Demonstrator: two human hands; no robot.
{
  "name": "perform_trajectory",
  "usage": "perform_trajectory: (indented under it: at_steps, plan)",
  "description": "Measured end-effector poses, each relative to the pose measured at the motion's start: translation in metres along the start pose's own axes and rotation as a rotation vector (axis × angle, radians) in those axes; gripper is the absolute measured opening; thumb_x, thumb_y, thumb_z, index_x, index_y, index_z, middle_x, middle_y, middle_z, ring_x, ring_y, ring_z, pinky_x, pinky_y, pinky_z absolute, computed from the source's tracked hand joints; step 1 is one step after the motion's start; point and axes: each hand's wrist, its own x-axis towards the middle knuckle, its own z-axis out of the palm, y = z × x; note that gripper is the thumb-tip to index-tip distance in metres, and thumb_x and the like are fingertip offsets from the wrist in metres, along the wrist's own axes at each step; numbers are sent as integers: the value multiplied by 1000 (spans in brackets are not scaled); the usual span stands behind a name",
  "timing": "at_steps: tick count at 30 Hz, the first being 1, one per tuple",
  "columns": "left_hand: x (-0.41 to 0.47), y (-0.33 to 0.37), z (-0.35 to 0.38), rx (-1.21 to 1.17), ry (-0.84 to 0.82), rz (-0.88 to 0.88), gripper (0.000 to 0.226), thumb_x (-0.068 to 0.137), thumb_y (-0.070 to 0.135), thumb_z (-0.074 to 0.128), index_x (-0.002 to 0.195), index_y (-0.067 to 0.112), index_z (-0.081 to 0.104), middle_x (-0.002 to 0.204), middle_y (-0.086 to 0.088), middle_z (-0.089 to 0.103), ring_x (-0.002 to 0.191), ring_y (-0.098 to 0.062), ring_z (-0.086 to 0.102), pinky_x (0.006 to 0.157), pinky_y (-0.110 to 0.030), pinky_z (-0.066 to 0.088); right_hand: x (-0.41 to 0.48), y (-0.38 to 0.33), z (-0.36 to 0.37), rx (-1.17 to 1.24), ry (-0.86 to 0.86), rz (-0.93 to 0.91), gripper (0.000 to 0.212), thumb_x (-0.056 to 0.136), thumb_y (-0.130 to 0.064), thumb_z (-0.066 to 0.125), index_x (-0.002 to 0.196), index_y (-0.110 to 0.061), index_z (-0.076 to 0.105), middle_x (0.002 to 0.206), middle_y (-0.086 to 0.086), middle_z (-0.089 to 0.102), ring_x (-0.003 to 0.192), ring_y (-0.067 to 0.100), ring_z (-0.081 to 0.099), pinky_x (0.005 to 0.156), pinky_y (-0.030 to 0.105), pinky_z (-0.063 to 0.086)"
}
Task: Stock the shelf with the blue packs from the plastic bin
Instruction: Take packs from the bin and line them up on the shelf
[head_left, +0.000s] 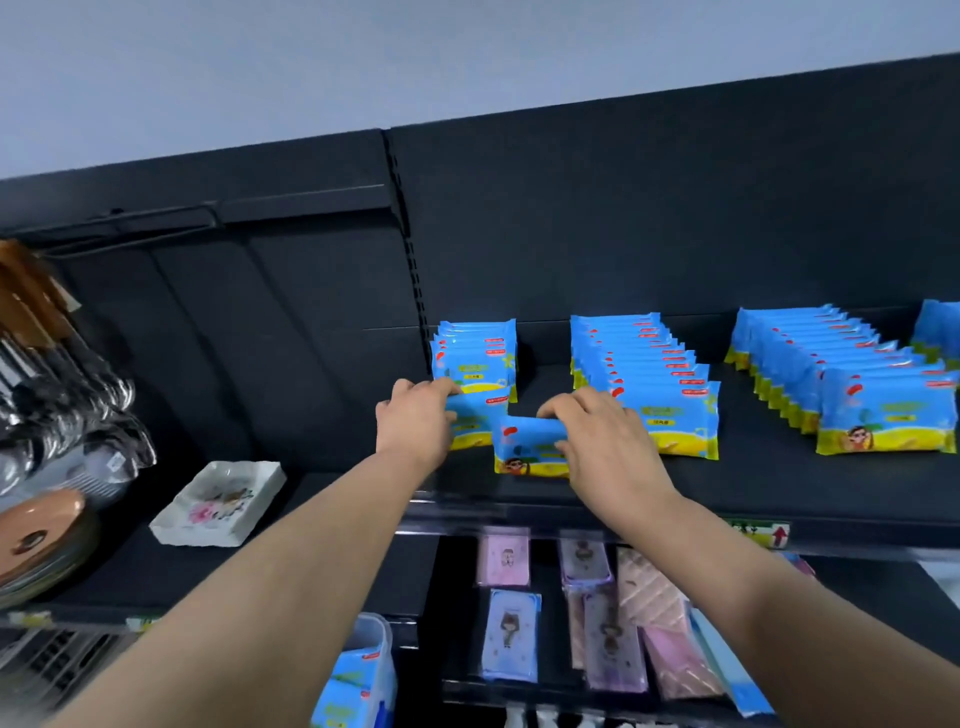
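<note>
Shelving: left hand and right hand each grip a blue pack; next, probably seating them in the row.

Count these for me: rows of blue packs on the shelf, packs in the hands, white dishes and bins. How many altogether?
Rows on the shelf: 4, the last cut off at the edge
Held: 2, a pack in the left hand, a pack in the right hand
White dish: 1
Bin: 1
Total: 8
</note>
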Motion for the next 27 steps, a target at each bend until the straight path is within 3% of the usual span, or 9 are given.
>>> perform_trajectory:
  at_steps: [3,8,15,24,27]
  plan:
    - [27,-1,4,0,-23,21,34,94,21,51,128,28,51,116,1,62,114,-21,39,89,-38,34,14,-1,6,18,15,11,37,84,-6,61,114,-25,51,108,-3,49,101,20,48,78,29,33]
    - [71,-7,11,-20,-110,61,33,94,25,53,126,29,53,120,-1,59,118,-22,36,91,-38,34,38,-5,14,39,-14,61,34,89,-10,57,118,-26,48,113,-4,47,105,18,46,87,31,38]
    - [109,-21,26,-16,-91,123,31,92,31,55,124,32,58,123,0,50,117,-22,35,93,-36,34,63,-15,36,71,-35,103,35,89,-9,58,120,-25,49,112,-5,47,106,16,45,90,30,39]
    - [128,-31,41,-182,80,102,39,84,35,68,119,25,55,120,5,54,114,-20,41,90,-36,40,81,-22,63,-6,-75,78,43,89,-9,56,126,-28,46,116,-6,48,109,15,45,94,30,32]
    - [117,-42,41,-355,174,2,29,92,23,56,121,18,52,121,0,53,113,-22,42,90,-39,42,94,-23,76,-33,-50,72,48,81,-5,64,122,-27,52,113,-5,53,106,17,50,97,31,33]
